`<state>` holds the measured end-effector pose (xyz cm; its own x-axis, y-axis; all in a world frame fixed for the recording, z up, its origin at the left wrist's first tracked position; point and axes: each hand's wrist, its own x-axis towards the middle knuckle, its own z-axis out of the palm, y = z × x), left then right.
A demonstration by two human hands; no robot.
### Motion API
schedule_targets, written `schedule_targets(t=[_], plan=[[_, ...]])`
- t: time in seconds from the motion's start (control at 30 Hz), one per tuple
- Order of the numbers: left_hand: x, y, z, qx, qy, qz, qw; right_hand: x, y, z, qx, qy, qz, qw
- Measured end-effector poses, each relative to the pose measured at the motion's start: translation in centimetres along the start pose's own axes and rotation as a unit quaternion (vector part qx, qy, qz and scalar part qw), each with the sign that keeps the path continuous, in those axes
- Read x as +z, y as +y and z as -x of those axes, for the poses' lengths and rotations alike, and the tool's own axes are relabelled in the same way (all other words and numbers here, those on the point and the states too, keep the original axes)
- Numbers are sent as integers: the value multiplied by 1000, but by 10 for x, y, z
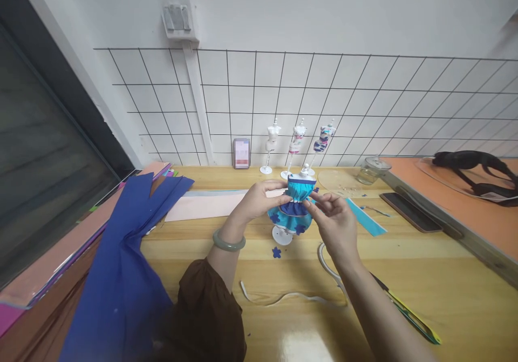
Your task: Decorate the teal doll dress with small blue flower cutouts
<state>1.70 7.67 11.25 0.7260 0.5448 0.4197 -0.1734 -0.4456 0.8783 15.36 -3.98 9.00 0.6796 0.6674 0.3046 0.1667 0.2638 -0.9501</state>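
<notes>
A miniature dress form on a white round base [282, 236] stands in the middle of the table, tilted slightly. It wears a small doll dress [300, 189] with a bright blue gathered top, a dark blue waist ruffle and a puffed blue skirt with dark blue flower shapes. My left hand [265, 196] pinches the dress at the left of its waist. On the other side, my right hand [334, 216] closes thumb and fingers at the right of the waist. A dark blue flower cutout [276, 252] lies in front of the base.
Behind stand three small dress forms [297, 141] and a phone [242, 154]. Dark blue material [121, 254] and a pale pink strip [206, 205] lie left. To the right are a blue strip [366, 217], a dark phone [410, 212], scissors [413, 314], a glass jar [370, 171] and white cord [291, 297].
</notes>
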Motion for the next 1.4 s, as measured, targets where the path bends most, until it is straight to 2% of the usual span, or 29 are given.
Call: schedule_targets(t=[0.43, 0.63, 0.8, 1.13, 1.3, 1.4], plan=[[8, -6, -3, 4, -19, 48, 999, 7, 2, 4, -91, 56, 116, 988], [1, -4, -2, 0, -45, 27, 999, 6, 4, 3, -73, 24, 75, 994], [-4, 1, 1, 12, -75, 12, 997, 5, 4, 3, -70, 23, 65, 995], [8, -5, -1, -8, -10, 14, 1000, 6, 8, 2, -87, 30, 69, 993], [7, -9, -2, -37, 3, 8, 999, 2, 13, 0, -57, 7, 31, 998], [7, -9, -3, -21, 4, 24, 999, 1, 15, 0, -45, 2, 14, 999]])
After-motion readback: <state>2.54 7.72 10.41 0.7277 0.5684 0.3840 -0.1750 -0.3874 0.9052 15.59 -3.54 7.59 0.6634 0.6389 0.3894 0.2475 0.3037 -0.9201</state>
